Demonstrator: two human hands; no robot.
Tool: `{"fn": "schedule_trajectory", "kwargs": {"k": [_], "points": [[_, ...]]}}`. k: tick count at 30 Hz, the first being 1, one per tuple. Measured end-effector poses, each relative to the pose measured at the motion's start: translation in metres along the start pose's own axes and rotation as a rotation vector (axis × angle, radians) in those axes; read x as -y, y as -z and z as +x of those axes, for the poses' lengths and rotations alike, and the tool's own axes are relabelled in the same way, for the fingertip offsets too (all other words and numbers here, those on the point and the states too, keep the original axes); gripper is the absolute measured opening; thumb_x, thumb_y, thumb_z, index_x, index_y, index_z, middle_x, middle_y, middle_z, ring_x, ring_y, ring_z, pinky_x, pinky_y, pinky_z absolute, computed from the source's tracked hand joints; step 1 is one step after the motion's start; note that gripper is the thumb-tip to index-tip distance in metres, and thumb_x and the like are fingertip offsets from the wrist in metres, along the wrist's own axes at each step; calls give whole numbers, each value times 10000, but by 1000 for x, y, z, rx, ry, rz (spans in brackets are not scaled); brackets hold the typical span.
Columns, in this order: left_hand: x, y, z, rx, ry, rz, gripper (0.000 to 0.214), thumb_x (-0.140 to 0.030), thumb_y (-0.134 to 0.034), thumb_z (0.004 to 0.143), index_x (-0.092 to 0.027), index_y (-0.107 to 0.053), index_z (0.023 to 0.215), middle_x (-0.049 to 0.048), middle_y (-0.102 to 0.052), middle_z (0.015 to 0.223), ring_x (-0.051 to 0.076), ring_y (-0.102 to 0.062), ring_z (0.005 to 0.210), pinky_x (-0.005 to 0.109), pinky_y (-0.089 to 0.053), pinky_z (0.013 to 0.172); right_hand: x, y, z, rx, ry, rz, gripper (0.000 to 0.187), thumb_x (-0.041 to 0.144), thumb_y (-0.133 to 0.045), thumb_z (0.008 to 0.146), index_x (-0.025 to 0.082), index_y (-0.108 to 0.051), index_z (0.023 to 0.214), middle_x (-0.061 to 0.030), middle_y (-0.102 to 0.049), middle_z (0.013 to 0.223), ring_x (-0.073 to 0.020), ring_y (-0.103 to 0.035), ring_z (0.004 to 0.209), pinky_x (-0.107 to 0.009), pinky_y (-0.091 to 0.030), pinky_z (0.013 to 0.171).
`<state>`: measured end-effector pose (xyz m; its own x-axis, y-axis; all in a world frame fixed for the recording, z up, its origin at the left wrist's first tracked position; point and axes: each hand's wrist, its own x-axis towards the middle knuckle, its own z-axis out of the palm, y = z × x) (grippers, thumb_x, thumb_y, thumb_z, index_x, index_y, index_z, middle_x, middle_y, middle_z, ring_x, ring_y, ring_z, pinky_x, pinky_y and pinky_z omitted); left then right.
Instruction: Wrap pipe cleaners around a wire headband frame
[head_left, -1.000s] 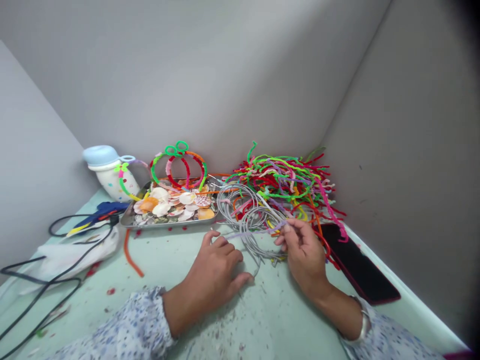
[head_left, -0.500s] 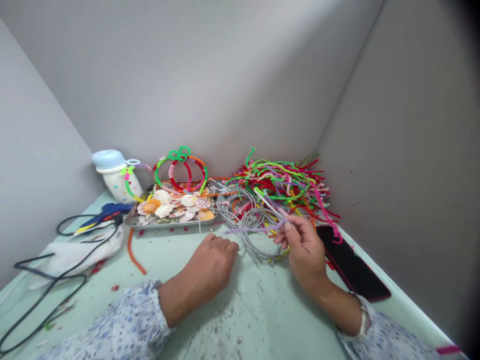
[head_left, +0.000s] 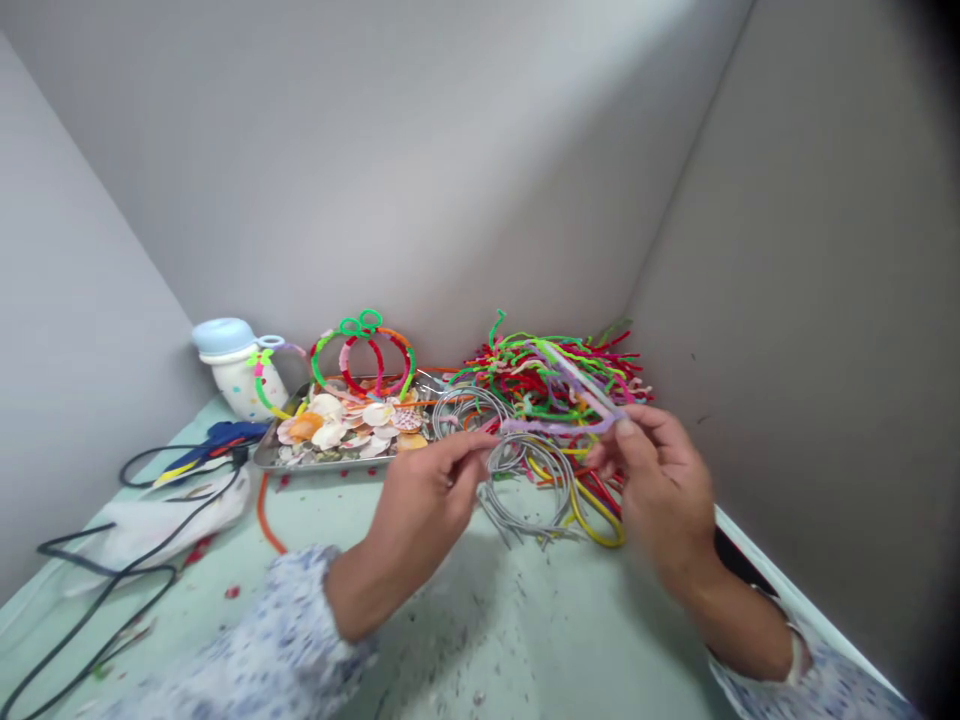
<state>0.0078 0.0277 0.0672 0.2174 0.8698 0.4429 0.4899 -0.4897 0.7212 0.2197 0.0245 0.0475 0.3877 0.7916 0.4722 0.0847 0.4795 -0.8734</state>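
Note:
My right hand [head_left: 664, 490] pinches a purple pipe cleaner [head_left: 559, 428] together with a straight pale strip [head_left: 581, 385] that slants up to the left, with purple and green fuzz along it. From that pinch the purple pipe cleaner stretches left. At its free end the thumb and forefinger of my left hand [head_left: 427, 510] are pressed together on the tip. Below the strand lie coils of grey wire [head_left: 529, 500]. Behind my right hand spreads a heap of colourful pipe cleaners [head_left: 540, 370].
A metal tray [head_left: 330, 466] of seashells [head_left: 326, 420] stands at the back, with fuzzy rings [head_left: 362, 360] upright on it. To its left are a white bottle [head_left: 244, 380], blue-handled pliers [head_left: 214, 440], a plastic bag [head_left: 172, 525] and a black cable [head_left: 82, 620]. Grey walls close in the table.
My right hand has moved right and up with the pipe cleaner and strip. My left hand has risen and now pinches the purple strand's end. Yellow tubing has come into view.

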Motion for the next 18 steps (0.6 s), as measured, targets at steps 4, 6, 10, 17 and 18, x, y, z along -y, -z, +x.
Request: {"fn": "schedule_trajectory", "kwargs": {"k": [4,6,10,17,18], "points": [[-9,-47,24,13,91,-103,222,-246,-523,890,-210,-731,959,2,-739,735,155,-663,611,274,-526,622,15,7,8,-36,27,35,128,350,-569,888,239,-562,950,25,-601,680,-132,-611,554,-238,-510,512],[-17,-65,30,16,41,-102,224,-274,-512,909,-222,-716,988,15,-757,879,179,-683,748,299,-534,711,18,9,11,-52,25,32,144,367,-580,883,241,-565,951,22,-603,687,-137,-617,553,-246,-523,517],[-28,-89,28,145,-89,83,371,-201,-375,946,-213,-544,1276,52,-735,1013,195,-680,832,311,-522,763,18,11,13,-49,13,28,162,379,-604,868,240,-571,944,24,-607,635,-141,-601,521,-242,-513,486],[-14,-102,43,292,-243,428,402,-132,-521,841,-212,-566,1232,111,-667,1040,271,-607,965,387,-486,827,13,9,14,-9,15,-16,156,356,-595,874,229,-571,960,29,-602,608,-136,-586,518,-230,-489,484],[-10,-102,48,289,-255,456,364,-139,-530,848,-206,-597,1199,133,-643,1062,293,-581,1008,420,-471,856,13,9,14,-6,19,-28,154,356,-589,877,227,-570,961,30,-598,608,-137,-584,518,-231,-485,483]]}}
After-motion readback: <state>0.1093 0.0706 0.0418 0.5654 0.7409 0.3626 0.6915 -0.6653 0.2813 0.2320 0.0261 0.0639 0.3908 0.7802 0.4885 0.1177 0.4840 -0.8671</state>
